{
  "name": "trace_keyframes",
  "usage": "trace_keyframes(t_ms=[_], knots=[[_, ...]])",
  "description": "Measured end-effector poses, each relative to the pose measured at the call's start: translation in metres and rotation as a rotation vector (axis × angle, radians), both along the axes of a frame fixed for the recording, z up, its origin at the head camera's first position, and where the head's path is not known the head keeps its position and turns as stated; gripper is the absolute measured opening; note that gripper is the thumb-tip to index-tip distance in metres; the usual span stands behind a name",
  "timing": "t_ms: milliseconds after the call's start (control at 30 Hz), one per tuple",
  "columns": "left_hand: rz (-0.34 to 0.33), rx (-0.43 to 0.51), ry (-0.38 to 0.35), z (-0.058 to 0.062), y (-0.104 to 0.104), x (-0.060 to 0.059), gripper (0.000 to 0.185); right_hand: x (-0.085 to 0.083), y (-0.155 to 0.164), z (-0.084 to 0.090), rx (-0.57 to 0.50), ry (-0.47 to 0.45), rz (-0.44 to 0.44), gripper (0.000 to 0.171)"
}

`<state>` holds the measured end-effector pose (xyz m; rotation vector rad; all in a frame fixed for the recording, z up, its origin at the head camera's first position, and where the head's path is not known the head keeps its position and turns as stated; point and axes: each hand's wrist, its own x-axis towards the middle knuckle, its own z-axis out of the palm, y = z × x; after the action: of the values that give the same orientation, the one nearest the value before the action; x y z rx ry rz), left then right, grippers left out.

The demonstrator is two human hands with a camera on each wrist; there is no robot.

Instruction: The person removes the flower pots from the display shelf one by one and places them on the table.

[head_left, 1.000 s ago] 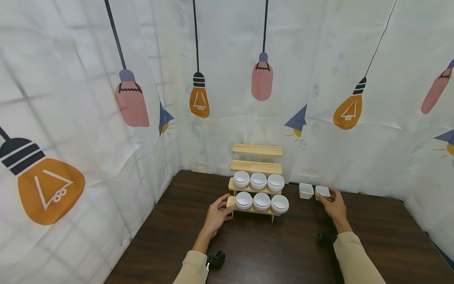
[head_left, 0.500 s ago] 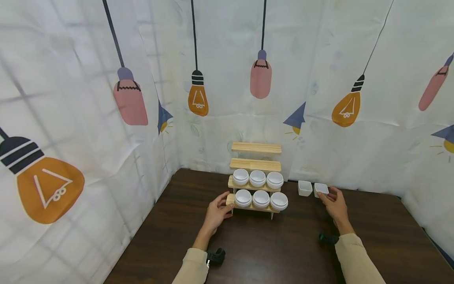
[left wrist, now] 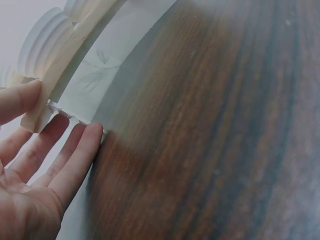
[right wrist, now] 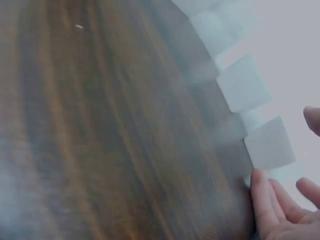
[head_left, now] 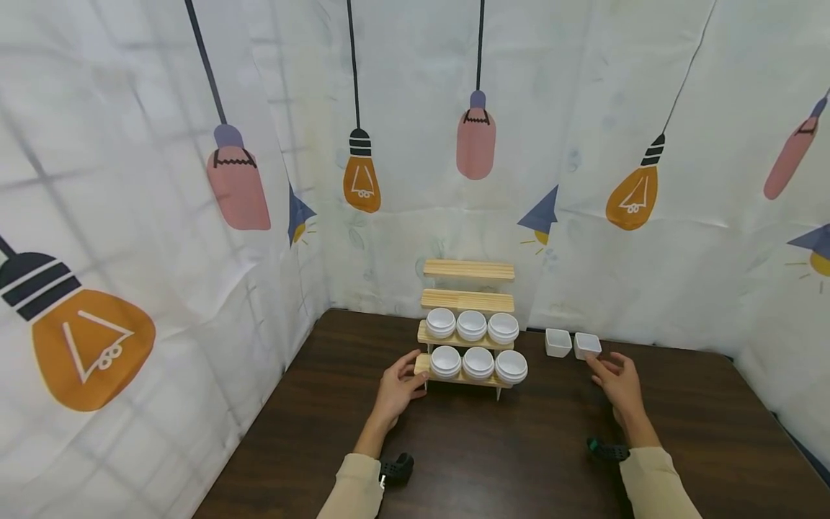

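Note:
My left hand (head_left: 395, 387) holds the left end of the lowest plank of a tiered wooden display stand (head_left: 467, 299). In the left wrist view the thumb lies on top of the plank (left wrist: 75, 55) and the fingers are below it. Round white bowls (head_left: 478, 363) stand in rows on the two lower tiers. To the right, two small square white dishes sit side by side, a left dish (head_left: 558, 342) and a right dish (head_left: 587, 345). My right hand (head_left: 621, 386) is just beside the right dish, fingers spread, holding nothing.
The two upper planks (head_left: 468, 269) of the stand carry no bowls. Everything stands on a dark wood table (head_left: 519, 454) near its back edge. Behind and to the left hang white curtains (head_left: 415, 94) printed with lamps.
The right hand has let go of the right square dish and drawn back a little to the right and toward me. The left hand keeps its hold on the stand.

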<state>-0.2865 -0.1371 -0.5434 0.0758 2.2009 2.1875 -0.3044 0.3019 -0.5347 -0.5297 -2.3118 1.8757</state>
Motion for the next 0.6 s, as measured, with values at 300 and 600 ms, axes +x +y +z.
trace_keyframes(t_ms=[300,600], knots=[[0.009,0.003,-0.010,0.000,0.000,0.002,0.059,0.015,-0.009,0.010,0.022,0.007,-0.040,0.079],[0.010,0.004,-0.011,0.003,0.001,0.002,0.059,0.029,-0.026,0.026,0.069,0.078,-0.061,0.064]])
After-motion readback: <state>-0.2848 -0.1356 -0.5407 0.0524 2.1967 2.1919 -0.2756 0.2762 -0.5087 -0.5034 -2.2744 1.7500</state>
